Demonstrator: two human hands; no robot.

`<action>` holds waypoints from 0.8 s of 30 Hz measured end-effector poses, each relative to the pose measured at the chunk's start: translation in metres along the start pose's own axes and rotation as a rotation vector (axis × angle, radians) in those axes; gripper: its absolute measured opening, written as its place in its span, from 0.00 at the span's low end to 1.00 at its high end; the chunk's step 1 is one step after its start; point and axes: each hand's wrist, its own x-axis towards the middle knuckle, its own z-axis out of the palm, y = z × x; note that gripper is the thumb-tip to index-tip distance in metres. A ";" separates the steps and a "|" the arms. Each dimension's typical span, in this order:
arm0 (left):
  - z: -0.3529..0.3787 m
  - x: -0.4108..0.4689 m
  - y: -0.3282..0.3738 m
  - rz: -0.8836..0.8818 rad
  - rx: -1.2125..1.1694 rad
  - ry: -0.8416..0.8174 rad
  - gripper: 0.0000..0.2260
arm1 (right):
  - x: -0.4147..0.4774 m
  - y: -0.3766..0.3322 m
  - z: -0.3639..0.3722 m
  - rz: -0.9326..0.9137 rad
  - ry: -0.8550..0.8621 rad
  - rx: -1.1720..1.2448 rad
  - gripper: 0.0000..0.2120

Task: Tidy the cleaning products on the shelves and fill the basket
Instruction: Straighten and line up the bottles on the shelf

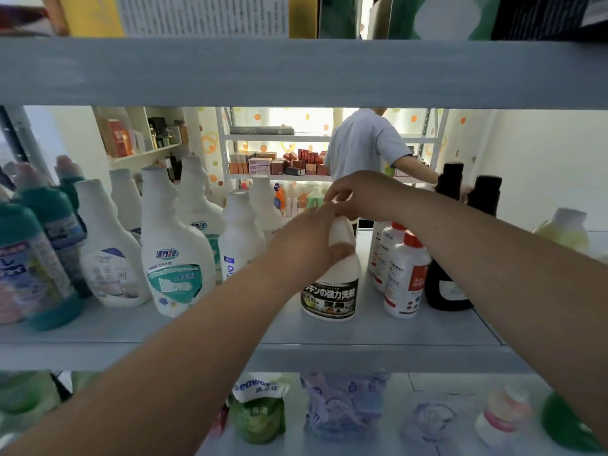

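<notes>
White plastic bottle with black label (329, 296) stands upright on the middle shelf (197, 327), centre-right, near the front edge, base flat on the board. Just beside it on the right are two red-capped white bottles (406, 278), then black bottles (445, 291); a gap shows between it and the red-capped pair. On the left is a row of tall-necked white bottles (177, 258), with teal bottles (36, 255) at the far left. Left grip (309, 245) is wrapped round the bottle's neck and shoulder, thumb across the front, fingers curled behind. Right grip (358, 195) is above it, fingertips pinched on the very top of the neck; the fingers hide whether that is a cap or a bare opening. Both have hold of the same bottle. Handling, judged: rigid moulded plastic, smooth, probably a bit slick over the glossy label. Fill level can't be seen, so weight is unknown; treat it as full and fairly heavy. The narrow neck is the natural hold and the left has it; the body under the shoulder looks safer for a lift. Risk: neighbours stand close, so a tilted lift could knock the red-capped ones. Basket not in view. Lower shelf holds refill pouches (256, 413), blurred. Another person (362, 146) stands at the far shelves behind.
</notes>
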 end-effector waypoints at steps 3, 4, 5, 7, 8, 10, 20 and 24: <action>0.024 -0.027 -0.008 -0.140 -0.249 -0.064 0.45 | -0.003 -0.004 0.001 0.031 0.002 -0.034 0.16; 0.035 -0.034 -0.012 -0.172 -0.283 -0.051 0.46 | -0.005 -0.005 0.001 0.043 0.010 -0.030 0.16; 0.046 -0.039 -0.017 -0.185 -0.284 -0.017 0.46 | -0.008 -0.007 0.001 0.051 0.017 -0.028 0.17; 0.065 -0.047 -0.022 -0.181 -0.269 0.069 0.43 | -0.013 -0.011 0.001 0.062 0.017 -0.038 0.17; 0.071 -0.050 -0.023 -0.185 -0.278 0.101 0.43 | -0.014 -0.012 0.001 0.070 0.012 -0.046 0.17; 0.078 -0.054 -0.025 -0.217 -0.305 0.104 0.46 | -0.014 -0.012 0.000 0.119 0.016 -0.024 0.17; 0.087 -0.053 -0.038 -0.330 -0.493 0.091 0.45 | 0.027 0.017 -0.019 0.349 -0.027 0.252 0.27; 0.091 -0.052 -0.041 -0.332 -0.522 0.102 0.42 | 0.055 0.018 -0.001 0.469 -0.072 0.286 0.22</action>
